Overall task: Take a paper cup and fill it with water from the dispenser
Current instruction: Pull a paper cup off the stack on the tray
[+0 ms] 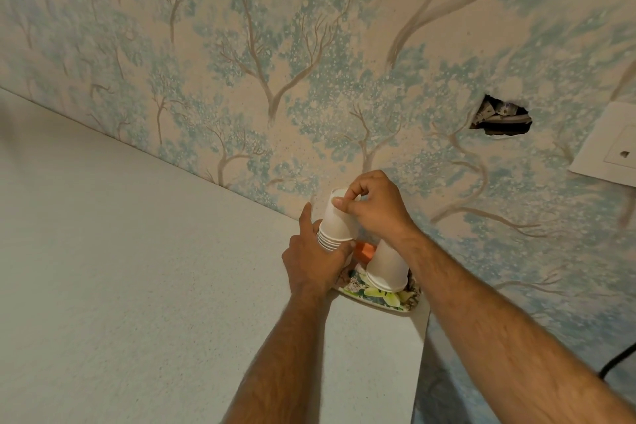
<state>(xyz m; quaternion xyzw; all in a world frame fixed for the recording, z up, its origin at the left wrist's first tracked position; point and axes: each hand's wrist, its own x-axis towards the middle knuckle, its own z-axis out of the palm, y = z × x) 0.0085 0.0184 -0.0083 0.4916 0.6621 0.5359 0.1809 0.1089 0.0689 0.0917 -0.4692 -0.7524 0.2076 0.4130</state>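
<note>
A stack of several white paper cups [335, 220], upside down, stands at the back of the counter against the wall. My left hand [315, 258] is wrapped around the stack's lower rims. My right hand [373, 206] pinches the base of the top cup between thumb and fingers. A second upside-down white cup stack [387, 268] rests just to the right on a floral tray [378, 299]. No water dispenser is in view.
The pale speckled counter [137, 268] spreads left and ends at a right edge near the tray. An orange object [365, 251] sits behind the cups. The patterned wall has a ragged hole [500, 119], a white socket plate [612, 148] and a black cable [616, 361].
</note>
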